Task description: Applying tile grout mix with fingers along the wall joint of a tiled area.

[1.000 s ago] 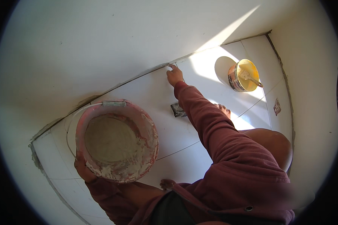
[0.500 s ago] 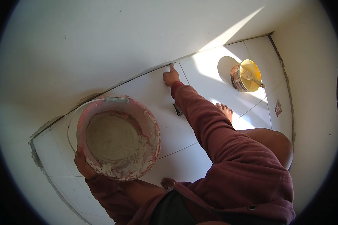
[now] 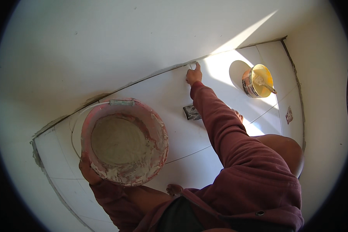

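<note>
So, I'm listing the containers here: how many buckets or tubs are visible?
2: a large pink bucket at left, with the left hand on it, and a smaller yellow-lined tub on the floor tiles at right. Others could be hidden from this view.

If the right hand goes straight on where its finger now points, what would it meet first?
Probably the grey seam at the foot of the white wall; the right hand appears very close, but whether it touches is unclear.
</note>
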Demonstrator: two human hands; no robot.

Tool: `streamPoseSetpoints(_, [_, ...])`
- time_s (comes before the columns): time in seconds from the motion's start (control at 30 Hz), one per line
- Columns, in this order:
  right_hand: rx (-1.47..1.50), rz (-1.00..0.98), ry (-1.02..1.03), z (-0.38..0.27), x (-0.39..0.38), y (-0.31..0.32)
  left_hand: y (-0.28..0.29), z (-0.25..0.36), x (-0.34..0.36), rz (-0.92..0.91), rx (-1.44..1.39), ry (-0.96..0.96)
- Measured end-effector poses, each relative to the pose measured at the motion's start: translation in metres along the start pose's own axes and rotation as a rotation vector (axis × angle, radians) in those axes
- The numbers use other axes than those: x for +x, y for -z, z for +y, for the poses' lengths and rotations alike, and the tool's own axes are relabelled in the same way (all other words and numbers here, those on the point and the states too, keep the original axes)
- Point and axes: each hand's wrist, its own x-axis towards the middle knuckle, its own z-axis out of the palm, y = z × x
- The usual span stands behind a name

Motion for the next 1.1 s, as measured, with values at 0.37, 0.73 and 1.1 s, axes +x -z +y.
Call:
streamPoseSetpoints(0.37, [-0.086, -0.113, 0.046, 0.002, -0.019, -0.062, -0.009, 0.002, 0.007, 0.03, -0.036, 0.025])
streamPoseSetpoints(0.73, [-0.106, -0.266, -0.036, -0.012, -0.007, -0.053, -0.035, 0.019, 0.016, 0.039, -0.079, 0.034])
streamPoseSetpoints(1.1, [-0.091, -0.158, 0.107, -0.003, -0.011, -0.024, -0.03, 0.014, 0.01, 0.032, -0.047, 0.033])
